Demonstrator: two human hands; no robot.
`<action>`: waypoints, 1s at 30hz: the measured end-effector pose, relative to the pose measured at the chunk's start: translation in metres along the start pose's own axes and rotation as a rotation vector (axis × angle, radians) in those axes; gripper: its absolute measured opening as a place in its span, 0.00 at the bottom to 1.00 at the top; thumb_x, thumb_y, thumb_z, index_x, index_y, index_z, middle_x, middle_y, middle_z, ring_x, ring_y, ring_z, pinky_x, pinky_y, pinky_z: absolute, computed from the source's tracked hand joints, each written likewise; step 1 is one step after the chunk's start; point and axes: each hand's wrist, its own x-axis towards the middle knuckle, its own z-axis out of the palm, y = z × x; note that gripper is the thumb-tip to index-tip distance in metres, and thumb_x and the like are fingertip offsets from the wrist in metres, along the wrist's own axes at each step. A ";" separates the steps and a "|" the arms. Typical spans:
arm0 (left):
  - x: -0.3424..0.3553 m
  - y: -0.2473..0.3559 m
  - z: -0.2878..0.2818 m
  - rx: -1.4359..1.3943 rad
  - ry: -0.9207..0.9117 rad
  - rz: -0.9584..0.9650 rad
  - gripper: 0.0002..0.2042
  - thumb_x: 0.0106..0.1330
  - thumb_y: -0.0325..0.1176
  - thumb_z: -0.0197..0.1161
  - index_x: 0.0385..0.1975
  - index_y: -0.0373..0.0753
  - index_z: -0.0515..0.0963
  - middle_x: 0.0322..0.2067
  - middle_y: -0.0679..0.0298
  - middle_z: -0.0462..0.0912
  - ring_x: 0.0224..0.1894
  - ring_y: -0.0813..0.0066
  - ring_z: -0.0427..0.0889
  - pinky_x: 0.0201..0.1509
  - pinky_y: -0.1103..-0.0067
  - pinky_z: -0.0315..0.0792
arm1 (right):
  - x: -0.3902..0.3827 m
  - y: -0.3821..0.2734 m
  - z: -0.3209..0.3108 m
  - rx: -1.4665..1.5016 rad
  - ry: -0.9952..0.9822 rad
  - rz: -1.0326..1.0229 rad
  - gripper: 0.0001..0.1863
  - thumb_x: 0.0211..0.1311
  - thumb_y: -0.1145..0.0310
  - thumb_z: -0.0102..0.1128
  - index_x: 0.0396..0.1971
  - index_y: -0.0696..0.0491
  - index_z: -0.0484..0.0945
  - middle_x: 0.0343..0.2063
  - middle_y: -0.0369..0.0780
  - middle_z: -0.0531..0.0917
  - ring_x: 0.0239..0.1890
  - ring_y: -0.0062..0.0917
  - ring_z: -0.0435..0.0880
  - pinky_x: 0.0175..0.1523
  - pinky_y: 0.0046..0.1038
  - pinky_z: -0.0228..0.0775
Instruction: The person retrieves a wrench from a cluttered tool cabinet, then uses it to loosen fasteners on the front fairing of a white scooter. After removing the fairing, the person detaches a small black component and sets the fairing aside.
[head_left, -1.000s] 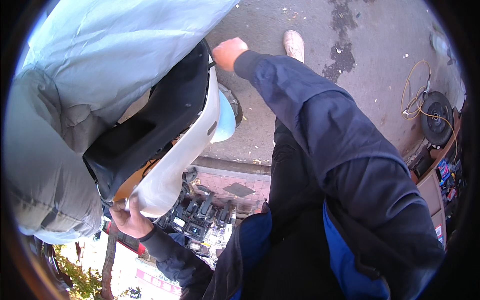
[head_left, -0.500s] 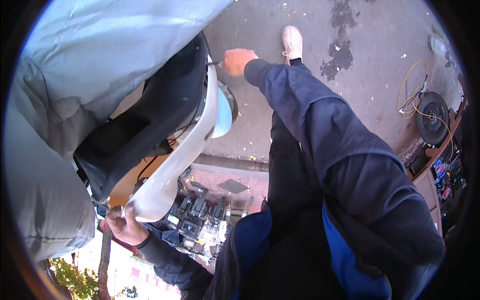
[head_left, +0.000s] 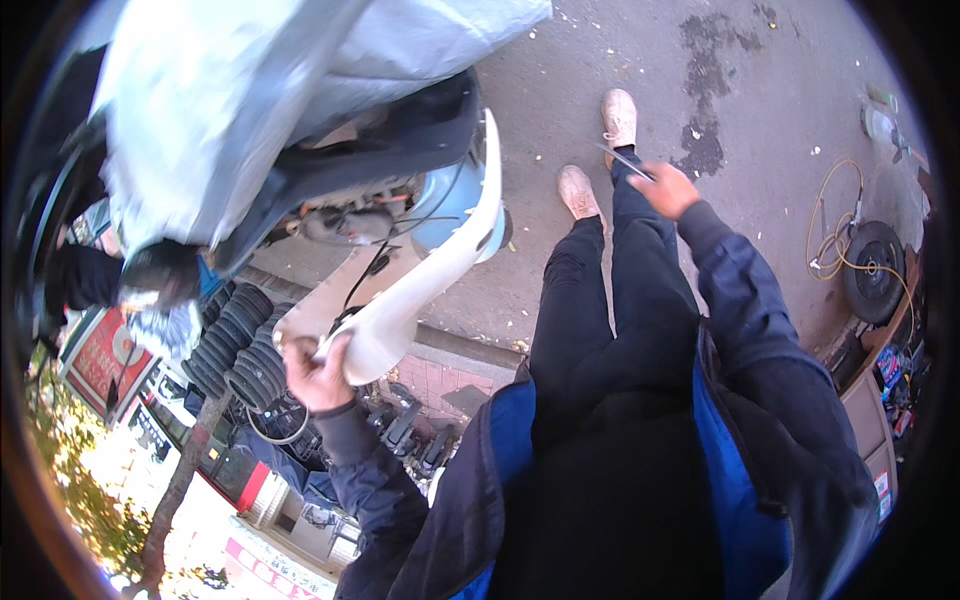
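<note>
A curved white panel (head_left: pixel 425 290) stands at the middle of the view, a little left. Its smooth edge bows outward at 3 o'clock and tapers to a narrow tip toward 1 o'clock. The left hand (head_left: pixel 322 375) pinches its lower end, between 7 and 8 o'clock, thumb against the rim. At 2 o'clock, well apart from the panel, the right hand (head_left: pixel 668 190) is closed around a thin metal tool (head_left: pixel 625 162), its slim shaft pointing to 10 o'clock. Room for moving lies between panel and tool, over rough grey ground (head_left: pixel 540 180).

A bent black cable (head_left: pixel 375 265) hangs inside the panel's curve. Toward 12 o'clock sit a rounded light-blue part (head_left: pixel 432 215) and a dark shell (head_left: pixel 410 135); at 10 o'clock drapes a creased silvery cover (head_left: pixel 230 110). Ribbed black tyres (head_left: pixel 240 340) are stacked at 8 o'clock.
</note>
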 end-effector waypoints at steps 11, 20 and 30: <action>-0.055 -0.043 0.004 -0.005 -0.079 0.215 0.26 0.46 0.43 0.85 0.25 0.36 0.70 0.25 0.58 0.71 0.32 0.59 0.70 0.40 0.65 0.68 | -0.217 0.002 0.000 -0.159 0.211 0.180 0.23 0.62 0.51 0.67 0.36 0.61 0.85 0.30 0.59 0.84 0.39 0.55 0.85 0.46 0.48 0.76; -0.063 -0.053 0.021 -0.066 -0.013 0.323 0.25 0.50 0.45 0.81 0.29 0.35 0.71 0.27 0.54 0.74 0.35 0.52 0.73 0.43 0.62 0.69 | -0.250 -0.148 0.044 -0.157 0.168 -0.233 0.24 0.58 0.54 0.72 0.25 0.62 0.77 0.22 0.56 0.79 0.28 0.51 0.82 0.36 0.46 0.70; -0.069 -0.055 0.035 -0.122 0.052 0.393 0.20 0.52 0.40 0.78 0.32 0.38 0.73 0.31 0.56 0.78 0.41 0.52 0.76 0.49 0.60 0.67 | -0.202 -0.341 0.183 0.514 0.095 -0.420 0.15 0.65 0.63 0.70 0.44 0.58 0.83 0.32 0.36 0.82 0.26 0.18 0.80 0.31 0.23 0.72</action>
